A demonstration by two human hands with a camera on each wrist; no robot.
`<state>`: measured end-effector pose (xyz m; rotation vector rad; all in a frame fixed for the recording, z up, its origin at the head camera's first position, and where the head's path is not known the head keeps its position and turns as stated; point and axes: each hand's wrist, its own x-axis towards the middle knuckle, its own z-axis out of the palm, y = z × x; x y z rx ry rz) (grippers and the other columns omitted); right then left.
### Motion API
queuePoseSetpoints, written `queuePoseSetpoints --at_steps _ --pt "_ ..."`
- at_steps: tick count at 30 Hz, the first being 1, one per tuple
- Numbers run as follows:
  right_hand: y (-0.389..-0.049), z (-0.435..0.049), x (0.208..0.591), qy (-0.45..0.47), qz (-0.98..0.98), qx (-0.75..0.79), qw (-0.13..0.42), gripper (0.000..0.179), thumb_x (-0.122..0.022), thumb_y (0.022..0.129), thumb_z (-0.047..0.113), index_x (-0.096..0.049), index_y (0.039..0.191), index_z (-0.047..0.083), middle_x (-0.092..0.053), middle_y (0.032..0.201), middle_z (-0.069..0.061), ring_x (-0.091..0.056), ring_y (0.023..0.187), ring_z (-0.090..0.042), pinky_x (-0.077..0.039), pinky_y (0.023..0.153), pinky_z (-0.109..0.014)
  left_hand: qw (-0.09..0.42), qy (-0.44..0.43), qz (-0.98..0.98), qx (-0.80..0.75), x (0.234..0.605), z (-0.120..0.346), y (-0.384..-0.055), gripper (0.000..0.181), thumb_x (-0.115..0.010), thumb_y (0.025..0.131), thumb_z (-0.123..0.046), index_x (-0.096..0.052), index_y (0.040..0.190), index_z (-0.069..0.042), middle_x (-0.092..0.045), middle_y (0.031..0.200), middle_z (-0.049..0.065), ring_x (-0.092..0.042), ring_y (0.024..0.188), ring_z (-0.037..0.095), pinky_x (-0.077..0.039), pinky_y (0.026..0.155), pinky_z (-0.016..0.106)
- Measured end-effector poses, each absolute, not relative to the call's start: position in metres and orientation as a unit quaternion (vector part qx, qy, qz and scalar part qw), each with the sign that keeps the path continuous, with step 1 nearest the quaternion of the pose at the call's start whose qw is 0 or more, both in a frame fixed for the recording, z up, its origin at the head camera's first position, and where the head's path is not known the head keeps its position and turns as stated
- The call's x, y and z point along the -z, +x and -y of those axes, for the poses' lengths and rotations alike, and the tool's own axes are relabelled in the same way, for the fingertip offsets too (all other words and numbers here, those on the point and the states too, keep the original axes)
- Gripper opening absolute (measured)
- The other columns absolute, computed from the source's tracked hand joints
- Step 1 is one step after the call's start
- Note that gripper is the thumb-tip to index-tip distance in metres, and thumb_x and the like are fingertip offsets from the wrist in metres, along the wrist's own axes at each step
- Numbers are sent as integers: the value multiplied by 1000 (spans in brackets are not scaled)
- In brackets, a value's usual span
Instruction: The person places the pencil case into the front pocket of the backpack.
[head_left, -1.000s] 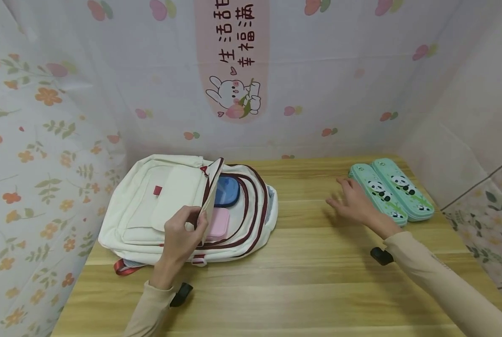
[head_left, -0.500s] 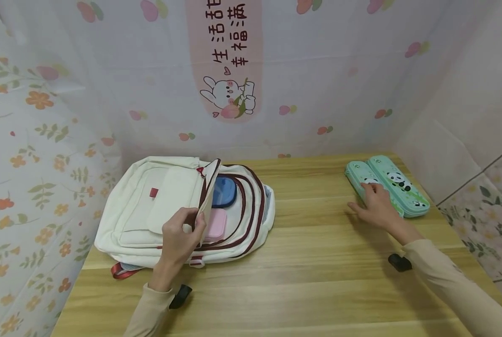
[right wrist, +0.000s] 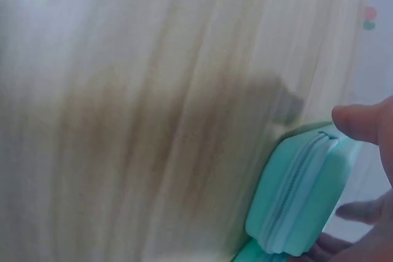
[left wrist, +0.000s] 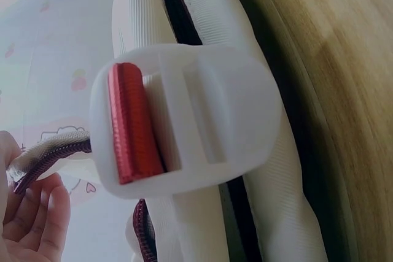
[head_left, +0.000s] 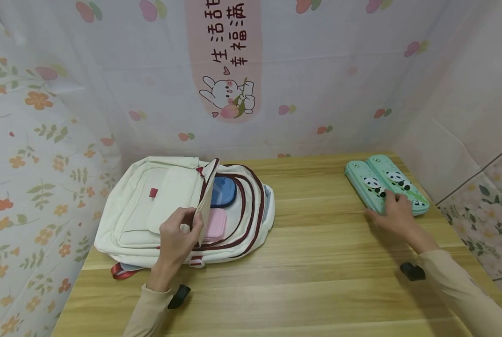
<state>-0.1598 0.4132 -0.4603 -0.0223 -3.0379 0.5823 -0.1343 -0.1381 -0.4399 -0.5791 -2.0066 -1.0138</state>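
Note:
A cream backpack (head_left: 141,206) with dark red zips lies on the table at the left in the head view. My left hand (head_left: 179,234) pinches the edge of its front flap and holds it up. Inside show a blue case (head_left: 223,192) and a pink case (head_left: 216,223). At the right, two mint-green panda pencil cases (head_left: 398,180) lie side by side. My right hand (head_left: 398,216) is at the near end of the left pencil case (right wrist: 301,194), thumb on one side and fingers on the other. Part of those fingers is hidden behind the case in the right wrist view.
The wooden table (head_left: 301,262) stretches between the backpack and the pencil cases. A white buckle (left wrist: 239,108) with a red strap (left wrist: 132,121) fills the middle of the left wrist view. Printed curtains (head_left: 318,84) stand behind and to the left of the table.
My right hand has moved right to the pencil cases, then down to their near end. The left hand keeps holding the flap. The view has shifted slightly.

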Motion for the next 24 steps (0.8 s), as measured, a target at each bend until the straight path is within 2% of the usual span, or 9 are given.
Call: queuePoseSetpoints --at_steps 6,10,13,18,24 --pt "-151 -414 463 -52 979 -196 29 92 -66 95 35 -21 139 -32 -22 121 -61 -25 111 -71 -29 86 -73 398 -230 791 403 440 139 -134 10 -68 78 5 -70 87 1 -67 73 7 -61 58 14 -50 59 19" --pt "-148 -412 465 -67 977 -197 37 82 -65 95 35 -30 126 -33 -27 114 -59 -28 99 -64 -31 78 -66 398 -230 791 405 441 140 -135 9 -68 78 5 -70 87 1 -67 73 7 -61 58 14 -50 59 19" --pt "-147 -410 465 -69 977 -195 45 72 -66 94 34 -37 112 -30 -30 108 -57 -30 93 -59 -31 75 -63 398 -230 791 405 442 140 -135 9 -69 79 4 -71 87 1 -67 73 7 -61 58 14 -50 59 20" --pt "-149 -408 463 -72 980 -181 41 64 -68 92 35 -42 94 -23 -39 99 -53 -37 91 -60 -33 74 -61 399 -228 791 405 443 141 -137 7 -68 80 2 -70 87 2 -67 72 9 -61 58 14 -50 58 20" --pt "-147 -410 465 -74 980 -181 30 63 -71 89 40 -46 88 -18 -49 89 -41 -51 84 -52 -41 64 -54 397 -230 792 404 443 142 -136 6 -68 81 1 -70 86 2 -67 72 8 -61 57 14 -50 58 20"
